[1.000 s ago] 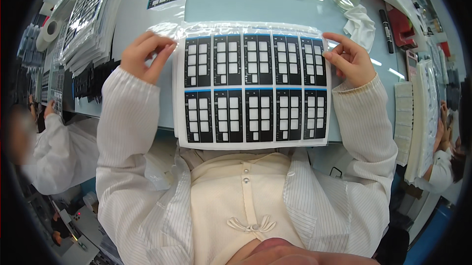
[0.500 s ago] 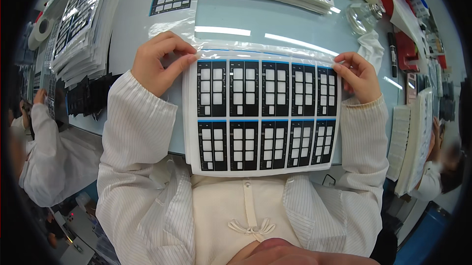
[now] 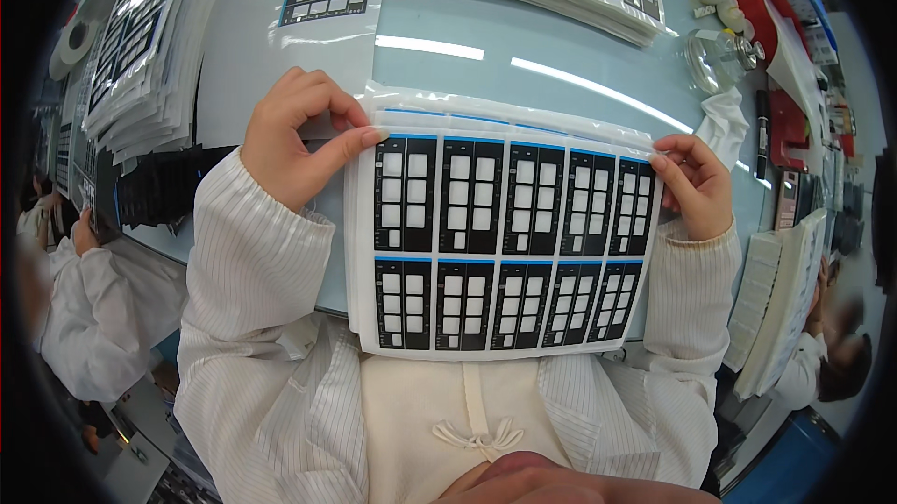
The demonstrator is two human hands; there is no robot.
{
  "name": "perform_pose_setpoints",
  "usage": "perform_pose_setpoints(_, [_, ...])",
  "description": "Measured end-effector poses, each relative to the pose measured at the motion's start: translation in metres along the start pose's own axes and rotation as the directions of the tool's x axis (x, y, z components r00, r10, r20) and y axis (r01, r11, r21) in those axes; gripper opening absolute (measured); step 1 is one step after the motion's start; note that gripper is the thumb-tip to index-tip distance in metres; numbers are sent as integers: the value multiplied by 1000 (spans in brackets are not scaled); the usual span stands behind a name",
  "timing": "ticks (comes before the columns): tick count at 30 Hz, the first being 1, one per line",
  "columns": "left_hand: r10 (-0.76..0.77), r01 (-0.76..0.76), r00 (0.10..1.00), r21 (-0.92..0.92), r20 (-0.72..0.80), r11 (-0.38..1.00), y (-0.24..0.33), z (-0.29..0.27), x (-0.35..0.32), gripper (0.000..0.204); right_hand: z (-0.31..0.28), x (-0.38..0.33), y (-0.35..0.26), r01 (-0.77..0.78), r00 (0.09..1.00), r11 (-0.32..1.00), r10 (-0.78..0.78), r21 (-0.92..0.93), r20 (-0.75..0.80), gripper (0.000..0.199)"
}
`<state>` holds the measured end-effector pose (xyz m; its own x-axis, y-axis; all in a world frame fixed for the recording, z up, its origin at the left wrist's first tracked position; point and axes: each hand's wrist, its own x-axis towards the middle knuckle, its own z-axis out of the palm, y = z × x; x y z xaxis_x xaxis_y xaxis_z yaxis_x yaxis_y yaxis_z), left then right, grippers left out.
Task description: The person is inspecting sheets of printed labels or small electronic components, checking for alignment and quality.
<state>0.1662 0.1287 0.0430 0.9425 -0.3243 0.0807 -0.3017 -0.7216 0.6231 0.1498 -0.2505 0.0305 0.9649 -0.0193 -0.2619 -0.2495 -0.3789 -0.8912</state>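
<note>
A white plastic-film sheet lies in front of me, printed with two rows of black panels that have white squares and blue top edges. My left hand pinches its far left corner between thumb and fingers. At the far right corner, the thumb and fingers of my right hand close on the edge. Under this sheet is a stack of similar sheets, whose edges show along the left and far sides. The near edge of the sheet comes close to my body.
More printed sheets are piled at the back and at the far left. A glass bottle, a crumpled white tissue and a black marker are on the right. Other people sit at both sides, including one in white.
Both hands and the top sheet have come toward me. More of the sheets underneath now shows beyond its far edge. My view has also shifted slightly.
</note>
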Motion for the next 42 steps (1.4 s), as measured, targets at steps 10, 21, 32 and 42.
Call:
perform_pose_setpoints(10, [60, -74, 993, -135, -102, 988, -2, 1, -4, 12, -3, -2, -4, 22, 999, 1000, -23, -17, -48, 23])
perform_pose_setpoints(21, [-110, 35, 982, -427, -153, 903, 5, 9, -14, 15, -34, -10, 2, -112, 846, 980, 7, 164, 534, 33])
perform_pose_setpoints(32, [-269, 265, 959, -618, 89, 740, 10, -1, -12, 25, -37, -14, 2, -236, 885, 957, 140, 169, 444, 12])
perform_pose_setpoints(42, [-290, 364, 927, -378, 239, 851, 13, -3, -17, 18, -36, -16, -2, -200, 875, 973, 123, 119, 468, 16])
